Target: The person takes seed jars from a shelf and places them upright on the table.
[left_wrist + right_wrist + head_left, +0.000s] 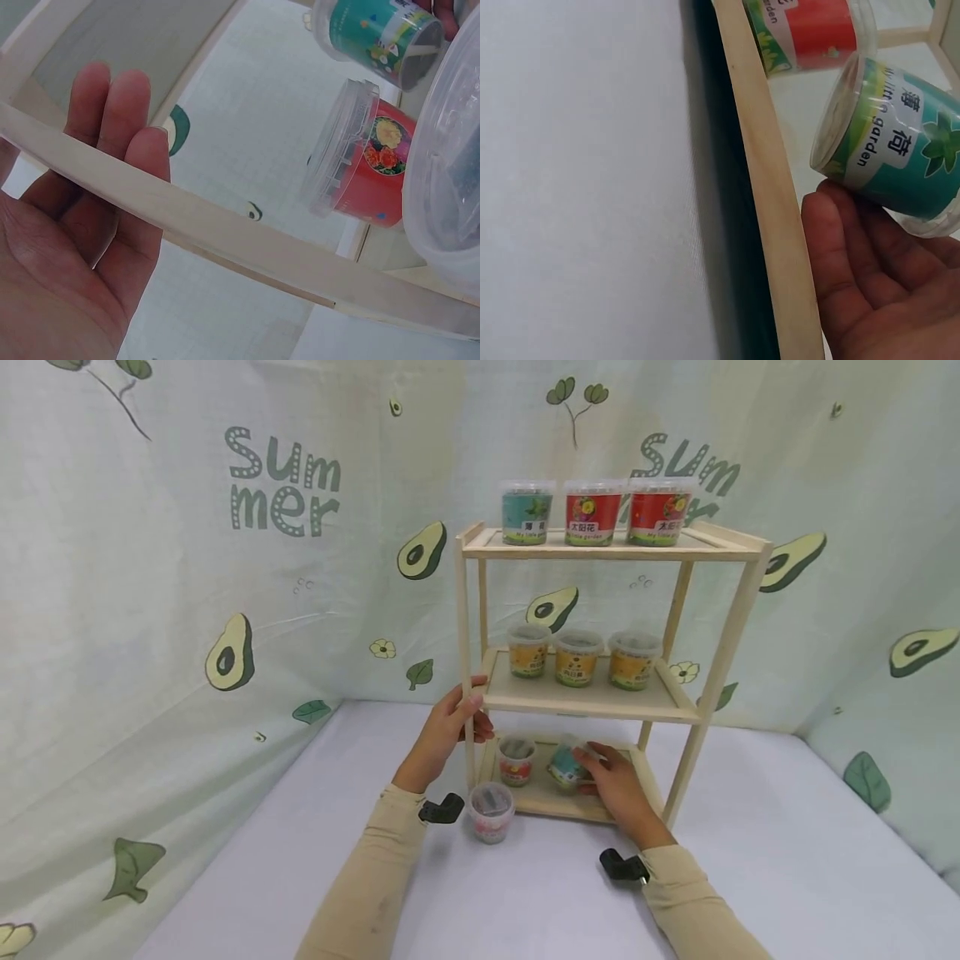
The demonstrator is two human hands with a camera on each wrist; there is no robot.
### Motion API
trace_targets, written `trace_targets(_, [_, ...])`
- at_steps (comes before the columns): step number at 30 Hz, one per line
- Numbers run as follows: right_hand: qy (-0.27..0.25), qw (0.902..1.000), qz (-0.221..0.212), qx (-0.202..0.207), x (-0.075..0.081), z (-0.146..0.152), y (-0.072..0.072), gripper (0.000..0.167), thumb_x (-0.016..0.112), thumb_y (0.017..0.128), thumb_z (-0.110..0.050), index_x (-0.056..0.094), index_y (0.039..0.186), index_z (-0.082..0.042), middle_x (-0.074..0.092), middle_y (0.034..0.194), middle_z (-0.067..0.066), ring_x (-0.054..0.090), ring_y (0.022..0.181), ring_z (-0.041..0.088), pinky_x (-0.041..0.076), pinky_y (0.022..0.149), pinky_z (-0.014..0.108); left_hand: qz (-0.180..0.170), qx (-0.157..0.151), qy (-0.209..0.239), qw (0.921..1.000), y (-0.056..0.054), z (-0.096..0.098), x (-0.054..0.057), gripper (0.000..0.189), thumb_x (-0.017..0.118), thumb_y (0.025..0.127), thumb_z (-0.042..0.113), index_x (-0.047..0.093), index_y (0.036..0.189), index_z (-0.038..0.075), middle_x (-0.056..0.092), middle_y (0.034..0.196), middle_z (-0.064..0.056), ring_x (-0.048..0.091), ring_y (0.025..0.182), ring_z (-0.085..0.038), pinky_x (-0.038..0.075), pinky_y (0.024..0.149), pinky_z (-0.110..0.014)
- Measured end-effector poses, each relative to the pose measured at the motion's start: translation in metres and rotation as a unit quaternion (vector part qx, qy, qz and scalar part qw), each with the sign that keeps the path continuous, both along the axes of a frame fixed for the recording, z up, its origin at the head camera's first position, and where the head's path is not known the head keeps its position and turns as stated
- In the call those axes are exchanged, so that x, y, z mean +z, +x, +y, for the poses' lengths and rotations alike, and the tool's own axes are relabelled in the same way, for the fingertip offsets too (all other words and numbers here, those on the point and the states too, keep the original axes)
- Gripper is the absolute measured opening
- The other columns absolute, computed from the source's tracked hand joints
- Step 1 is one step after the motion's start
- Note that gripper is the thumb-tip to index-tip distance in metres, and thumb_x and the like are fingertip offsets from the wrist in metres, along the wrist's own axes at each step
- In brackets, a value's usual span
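Observation:
A wooden three-tier shelf [592, 703] stands on the table. My left hand [450, 722] grips its left front post [225, 217], with the fingers passing behind the wood. On the bottom tier my right hand [618, 785] holds a teal plastic cup [907, 142] with a clear lid and a leaf picture. This cup is tilted, and the fingers [862, 255] lie against its side. Left of it, a red flower-label cup [517, 762] stands upright on the same tier. In front of the shelf a clear-lidded cup [491, 814] sits on the table, partly showing in the left wrist view.
Three yellow-label cups [577, 658] stand in a row on the middle tier. On the top tier are a teal cup [527, 513] and two red cups [592, 514]. A patterned cloth [300, 568] hangs behind. The white tabletop [300, 868] spreads around the shelf.

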State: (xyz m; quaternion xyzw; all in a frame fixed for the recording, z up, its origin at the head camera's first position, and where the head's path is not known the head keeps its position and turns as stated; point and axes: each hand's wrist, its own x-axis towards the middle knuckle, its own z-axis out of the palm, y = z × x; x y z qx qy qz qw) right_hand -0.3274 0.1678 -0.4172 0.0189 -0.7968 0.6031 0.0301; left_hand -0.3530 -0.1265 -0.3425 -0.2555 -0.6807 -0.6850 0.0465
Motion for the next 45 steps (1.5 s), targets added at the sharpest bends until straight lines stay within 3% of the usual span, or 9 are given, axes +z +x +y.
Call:
trace_targets(11, [-0.011, 0.9996, 0.025, 0.004, -0.001, -0.007, 0.013, 0.07, 0.059, 0.099, -0.049, 0.044, 0.145, 0.003, 0.059, 0.125, 0.026, 0.069, 0.09, 0.024, 0.058, 0.076, 0.036, -0.012, -0.001, -0.002, 0.9999, 0.005, 0.002, 0.001, 0.045, 0.053, 0.105, 0.037, 0.051, 0.145, 0.016, 0.064, 0.085, -0.018, 0.065, 0.077, -0.025, 0.057, 0.075, -0.037])
trace_targets(25, [-0.033, 0.9988, 0.026, 0.027, 0.005, -0.01, 0.015, 0.061, 0.059, 0.102, -0.04, 0.045, 0.143, 0.003, 0.06, 0.124, 0.024, 0.066, 0.098, 0.024, 0.058, 0.08, 0.041, -0.004, 0.004, 0.001, 1.0, 0.002, 0.001, 0.004, 0.046, 0.053, 0.104, 0.039, 0.05, 0.145, 0.018, 0.065, 0.084, -0.015, 0.066, 0.076, -0.024, 0.057, 0.073, -0.037])
trace_targets(45, [-0.017, 0.9987, 0.033, 0.035, 0.008, -0.013, 0.028, 0.058, 0.061, 0.101, -0.038, 0.049, 0.136, 0.006, 0.066, 0.112, 0.02, 0.068, 0.091, 0.025, 0.058, 0.073, 0.04, -0.004, 0.0, -0.003, 1.0, 0.004, 0.001, 0.003, 0.047, 0.053, 0.104, 0.04, 0.049, 0.146, 0.019, 0.065, 0.085, -0.016, 0.067, 0.078, -0.025, 0.057, 0.075, -0.038])
